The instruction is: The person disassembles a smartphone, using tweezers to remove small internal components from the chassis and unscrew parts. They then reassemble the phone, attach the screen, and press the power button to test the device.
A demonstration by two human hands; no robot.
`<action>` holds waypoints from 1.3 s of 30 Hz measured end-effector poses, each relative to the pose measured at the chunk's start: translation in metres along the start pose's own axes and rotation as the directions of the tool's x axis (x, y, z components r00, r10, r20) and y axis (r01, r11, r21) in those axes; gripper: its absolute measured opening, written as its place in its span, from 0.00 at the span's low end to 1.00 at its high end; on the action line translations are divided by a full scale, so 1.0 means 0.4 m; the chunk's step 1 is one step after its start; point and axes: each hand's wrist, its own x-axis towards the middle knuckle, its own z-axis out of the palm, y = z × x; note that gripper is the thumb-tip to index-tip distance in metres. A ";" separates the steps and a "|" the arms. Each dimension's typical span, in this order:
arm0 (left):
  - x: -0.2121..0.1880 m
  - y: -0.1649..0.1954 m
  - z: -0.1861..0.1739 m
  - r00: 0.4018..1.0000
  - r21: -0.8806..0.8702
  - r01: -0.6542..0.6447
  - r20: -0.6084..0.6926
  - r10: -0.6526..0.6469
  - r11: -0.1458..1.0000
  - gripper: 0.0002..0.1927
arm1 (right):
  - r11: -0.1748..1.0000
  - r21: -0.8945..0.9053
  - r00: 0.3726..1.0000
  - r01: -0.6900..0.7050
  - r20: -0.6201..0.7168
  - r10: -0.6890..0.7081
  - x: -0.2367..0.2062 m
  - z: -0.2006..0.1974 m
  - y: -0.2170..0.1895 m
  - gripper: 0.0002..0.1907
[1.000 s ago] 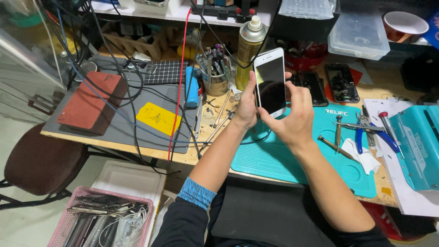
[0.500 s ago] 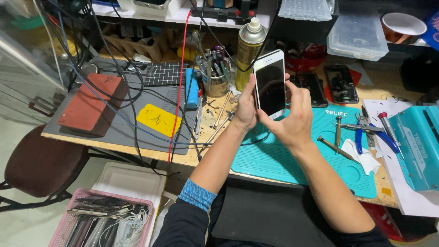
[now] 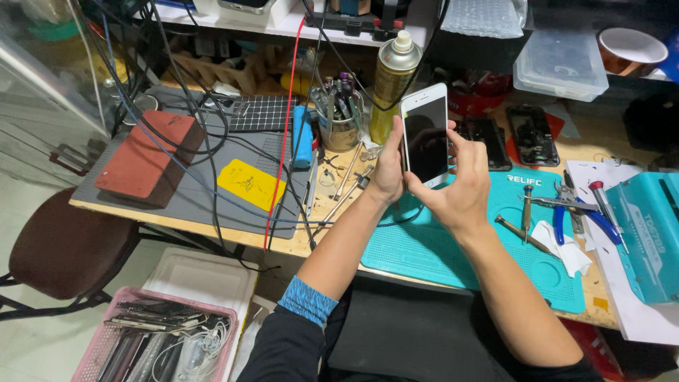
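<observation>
You hold a white smartphone (image 3: 426, 134) upright above the worktop (image 3: 311, 244), its dark screen facing you, a little past the far edge of the teal work mat (image 3: 424, 247). Your left hand (image 3: 389, 166) grips the phone's left edge, fingers wrapped behind it and thumb along the side. Your right hand (image 3: 460, 191) clasps the lower right corner, its fingers closed on the right edge and the thumb pressed on the bottom of the screen. Both hands are clamped on the phone, which touches nothing else.

At 12 o'clock from the phone, just behind it, stands a gold spray can (image 3: 392, 81) with a white cap. At 10 o'clock sits a metal cup of tools (image 3: 338, 117), and beside that a blue cylinder (image 3: 303, 134) lies on the grey mat (image 3: 198, 201). At 9 o'clock, well apart, are a yellow sheet (image 3: 251, 184) and, farther out, a red-brown block (image 3: 148, 155). At 3 o'clock two opened dark phones (image 3: 530, 134) lie on the worktop. At 4 o'clock, on the teal mat, lie a screwdriver (image 3: 523, 235), blue-handled pliers (image 3: 576, 216) and a white tissue (image 3: 566, 247), with a teal case (image 3: 647, 226) beyond them. At 7 o'clock, down on the floor, a pink basket (image 3: 92, 354) holds cables and parts.
</observation>
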 end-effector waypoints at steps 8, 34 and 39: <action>-0.001 0.002 0.006 1.000 0.001 0.005 0.002 -0.005 1.000 0.36 | 1.000 -0.009 1.000 0.008 -0.008 -0.008 -0.002 0.006 0.009 0.45; 0.023 0.018 -0.001 0.958 0.016 0.226 -0.185 -0.220 0.974 0.37 | 0.917 0.332 0.974 -0.224 0.042 0.222 0.025 -0.048 0.044 0.27; 0.016 0.056 0.020 0.912 0.011 0.410 -0.019 -0.410 0.912 0.36 | 0.587 0.602 0.838 -0.542 0.334 0.431 0.056 -0.114 0.105 0.17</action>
